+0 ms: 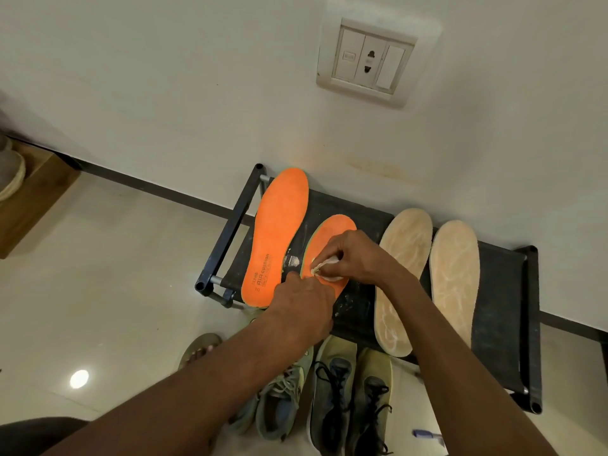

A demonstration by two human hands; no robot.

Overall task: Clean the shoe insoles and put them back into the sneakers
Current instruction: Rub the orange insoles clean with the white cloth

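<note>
Two orange insoles lie on a black shoe rack (500,291). The left orange insole (276,232) is fully visible, with printed text at its heel. My hands partly cover the second orange insole (332,232). My right hand (352,255) pinches a small white cloth (324,268) against this insole. My left hand (302,307) presses on its heel end. Two beige insoles (404,258) (454,274) lie to the right on the rack. The sneakers stand on the floor below: a grey-green pair (279,399) and an olive pair with black laces (352,390).
The rack stands against a white wall with a socket plate (365,60). A wooden box (29,199) sits at the far left. A foot in a sandal (197,350) is beside the sneakers. A small blue-white object (427,436) lies on the glossy tile floor.
</note>
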